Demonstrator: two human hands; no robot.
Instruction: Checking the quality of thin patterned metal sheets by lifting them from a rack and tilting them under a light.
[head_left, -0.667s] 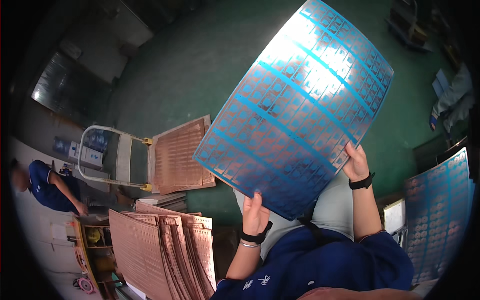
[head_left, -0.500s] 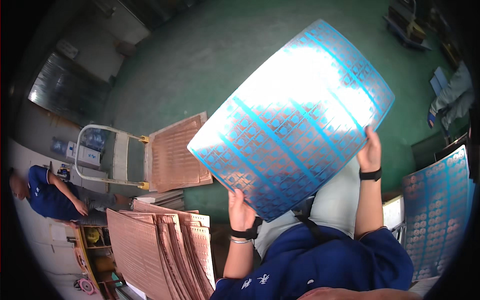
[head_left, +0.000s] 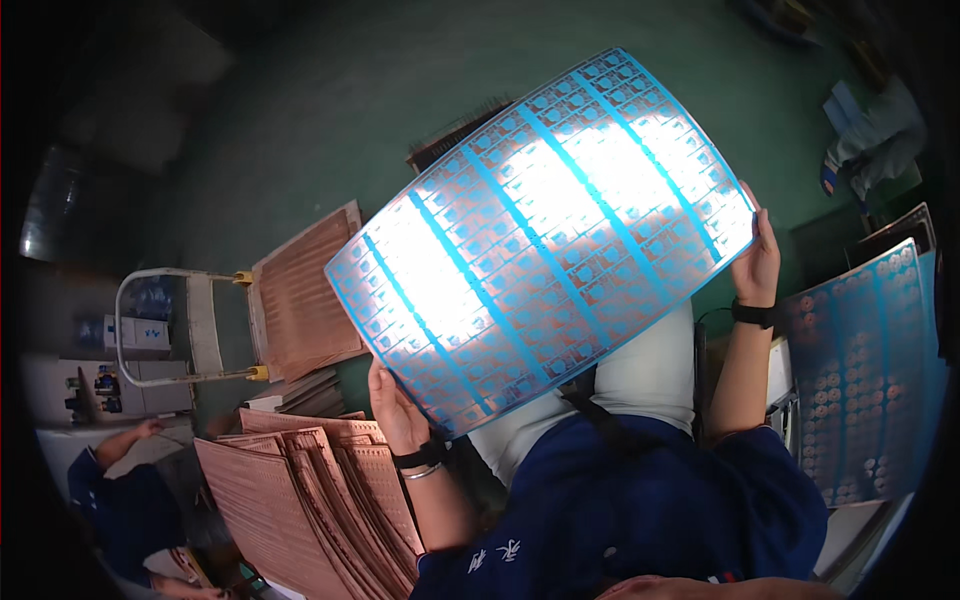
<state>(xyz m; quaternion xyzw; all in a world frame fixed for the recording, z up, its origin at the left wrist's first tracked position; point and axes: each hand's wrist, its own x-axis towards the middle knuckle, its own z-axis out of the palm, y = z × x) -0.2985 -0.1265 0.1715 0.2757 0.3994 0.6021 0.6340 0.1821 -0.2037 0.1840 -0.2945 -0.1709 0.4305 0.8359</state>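
Observation:
A large copper-coloured circuit board panel with a blue printed pattern point(head_left: 540, 255) is held up in front of me, tilted, with bright glare across its face. My left hand point(head_left: 398, 412) grips its near left edge, thumb on the upper side. On the right edge my right hand point(head_left: 757, 262) has hold of it, the fingers partly behind the panel. A stack of copper panels point(head_left: 300, 490) leans beside my left forearm. To the right of my right arm stands another blue-patterned panel point(head_left: 860, 380) with round copper marks.
A hand trolley point(head_left: 165, 275) at the left bears more copper panels point(head_left: 305, 295). A person in a dark blue shirt point(head_left: 125, 510) is at the lower left; another person's sleeve point(head_left: 885, 130) shows at the far right. A dark rack with upright pins point(head_left: 455, 135) sits behind the panel.
The panel has swung left and turned flatter, both hands still on it, and the glare has spread over it. My view has shifted. The person at the left has moved lower, one arm stretched out.

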